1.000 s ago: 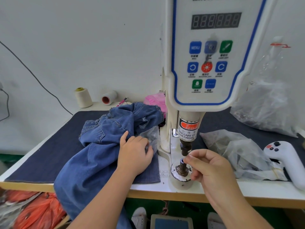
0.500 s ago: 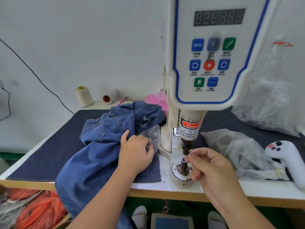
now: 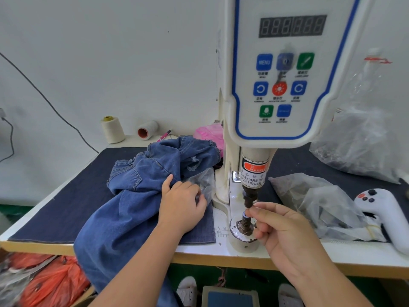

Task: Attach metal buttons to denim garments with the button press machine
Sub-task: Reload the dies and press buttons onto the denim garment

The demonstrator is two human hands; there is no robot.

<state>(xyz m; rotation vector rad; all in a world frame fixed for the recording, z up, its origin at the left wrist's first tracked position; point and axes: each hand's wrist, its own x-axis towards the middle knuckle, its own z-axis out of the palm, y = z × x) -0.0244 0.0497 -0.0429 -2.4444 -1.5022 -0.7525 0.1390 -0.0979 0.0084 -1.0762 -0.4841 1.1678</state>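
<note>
The white button press machine (image 3: pixel 278 85) stands at mid-table, its dark upper punch (image 3: pixel 249 198) hanging above the lower die post (image 3: pixel 244 227). My right hand (image 3: pixel 283 231) pinches a small blue-topped button piece (image 3: pixel 244 214) on top of that post, thumb and forefinger close under the punch. Blue denim garments (image 3: pixel 132 207) lie heaped to the left and hang over the table's front edge. My left hand (image 3: pixel 180 204) rests on the denim, fingers curled on a small clear plastic bag (image 3: pixel 204 180) beside the machine column; its fingertips are hidden.
A dark denim mat (image 3: pixel 66 196) covers the table. Crumpled clear bags (image 3: pixel 314 200) and a white handheld device (image 3: pixel 380 213) lie at the right, a bigger bag (image 3: pixel 358 140) behind. Thread cones (image 3: pixel 112 129) stand by the wall. A foot pedal (image 3: pixel 230 298) sits below.
Almost nothing has moved. My right hand's fingertips have stayed at the lower die and my left hand has stayed on the bag; the view has shifted slightly.
</note>
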